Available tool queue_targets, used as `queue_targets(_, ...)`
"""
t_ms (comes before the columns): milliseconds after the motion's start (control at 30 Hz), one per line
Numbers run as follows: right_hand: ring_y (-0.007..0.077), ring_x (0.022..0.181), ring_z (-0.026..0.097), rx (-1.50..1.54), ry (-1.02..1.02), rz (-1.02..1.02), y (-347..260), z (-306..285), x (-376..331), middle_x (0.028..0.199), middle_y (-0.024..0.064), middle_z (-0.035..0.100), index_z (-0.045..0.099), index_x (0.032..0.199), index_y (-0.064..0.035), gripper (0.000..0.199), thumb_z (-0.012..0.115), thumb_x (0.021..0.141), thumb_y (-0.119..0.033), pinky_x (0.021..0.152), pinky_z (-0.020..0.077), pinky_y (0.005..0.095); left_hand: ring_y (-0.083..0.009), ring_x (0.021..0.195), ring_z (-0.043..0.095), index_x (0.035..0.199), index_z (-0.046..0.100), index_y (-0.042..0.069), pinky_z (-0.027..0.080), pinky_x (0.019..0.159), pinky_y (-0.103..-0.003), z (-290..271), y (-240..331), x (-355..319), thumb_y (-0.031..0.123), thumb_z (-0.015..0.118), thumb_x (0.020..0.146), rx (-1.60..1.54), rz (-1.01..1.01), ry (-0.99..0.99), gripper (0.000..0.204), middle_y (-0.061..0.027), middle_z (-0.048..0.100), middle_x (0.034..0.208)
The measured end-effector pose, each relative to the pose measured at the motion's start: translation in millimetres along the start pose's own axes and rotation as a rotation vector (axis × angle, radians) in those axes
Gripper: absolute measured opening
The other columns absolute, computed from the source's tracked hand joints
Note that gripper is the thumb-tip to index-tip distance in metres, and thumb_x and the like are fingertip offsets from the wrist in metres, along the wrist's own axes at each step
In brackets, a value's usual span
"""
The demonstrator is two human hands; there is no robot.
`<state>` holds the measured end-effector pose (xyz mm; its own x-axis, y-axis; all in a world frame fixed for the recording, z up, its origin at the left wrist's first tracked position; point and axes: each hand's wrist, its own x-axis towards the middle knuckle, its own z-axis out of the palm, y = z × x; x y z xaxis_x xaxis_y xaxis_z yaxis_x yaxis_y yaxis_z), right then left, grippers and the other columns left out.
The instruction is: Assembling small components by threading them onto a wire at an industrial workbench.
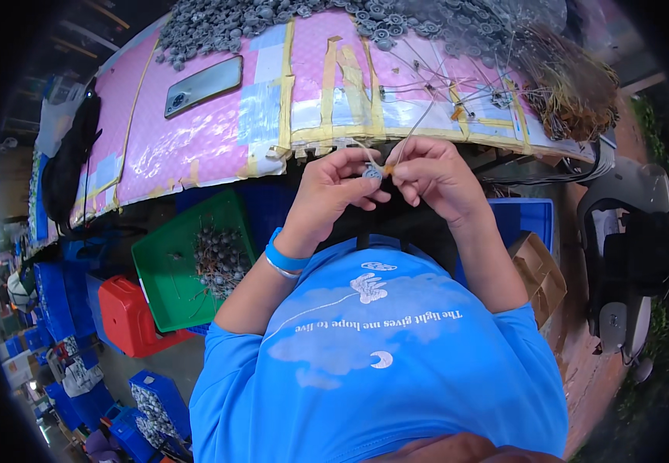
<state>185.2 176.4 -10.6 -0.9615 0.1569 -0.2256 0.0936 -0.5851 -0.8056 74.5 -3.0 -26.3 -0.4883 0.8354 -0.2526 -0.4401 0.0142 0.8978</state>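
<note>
Here, the left hand [333, 182] clamps the disc [372, 172] at its fingertips [367, 185]; the right hand [448, 180], just beside, pinches the wire [421, 123]. The disc, probably light and stiff, suits an edgewise hold; the wire seems bendable.

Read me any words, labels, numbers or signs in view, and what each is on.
Blue T-shirt: one line of pale lettering, upside down here; legible, but I won't copy it out.
Oval mark on it: too small to read.
Grey part in the left hand: no readable lettering.
</note>
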Motion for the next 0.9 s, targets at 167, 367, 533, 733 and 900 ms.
queue_targets(167,0.0096,0.052,0.06,-0.307,-0.015,-0.016,6,4,-5,0.076,0.008,0.066,0.065,0.09,0.0023,0.009,0.069,0.082,-0.001,0.046,0.0465,0.0204,-0.0158,0.095,0.068,0.132,0.055,-0.001,0.06,0.072,-0.027,0,0,1,0.007,0.066,0.089,0.034,0.13,0.037,0.045,-0.0135,0.066,0.117)
queue_targets(367,0.0085,0.054,0.061,-0.341,0.042,0.013,12,1,-7,0.072,0.0061,0.067,0.066,0.089,0.0014,0.008,0.069,0.082,-0.002,0.047,0.0466,0.0202,-0.0174,0.096,0.068,0.136,0.051,-0.003,0.062,0.069,-0.028,0,3,2,0.002,0.062,0.083,-0.099,0.177,-0.02,0.054,-0.0177,0.061,0.127)
queue_targets(533,0.0088,0.055,0.061,-0.325,0.065,0.043,15,-3,-7,0.075,0.0069,0.067,0.065,0.089,0.0009,0.007,0.068,0.083,-0.002,0.048,0.0479,0.0199,-0.0207,0.095,0.07,0.129,0.056,-0.004,0.062,0.066,-0.028,6,7,6,0.004,0.06,0.089,-0.003,0.15,0.101,0.04,-0.0179,0.066,0.118)
queue_targets(733,0.015,0.061,0.067,-0.22,0.078,0.021,30,0,-7,0.078,0.0111,0.068,0.062,0.09,0.0012,0.008,0.068,0.084,-0.001,0.054,0.0549,0.0238,-0.0274,0.088,0.073,0.119,0.061,-0.007,0.061,0.064,-0.027,0,11,11,0.005,0.057,0.094,-0.039,0.137,0.213,0.028,-0.0198,0.07,0.106)
queue_targets(900,0.0201,0.066,0.071,-0.024,0.04,0.031,37,-3,-1,0.081,0.0158,0.07,0.06,0.089,0.0013,0.01,0.069,0.085,-0.001,0.058,0.059,0.0275,-0.0287,0.088,0.073,0.118,0.061,-0.009,0.061,0.063,-0.027,-1,21,12,0.005,0.055,0.095,0.046,0.188,0.283,0.027,-0.0216,0.07,0.104)
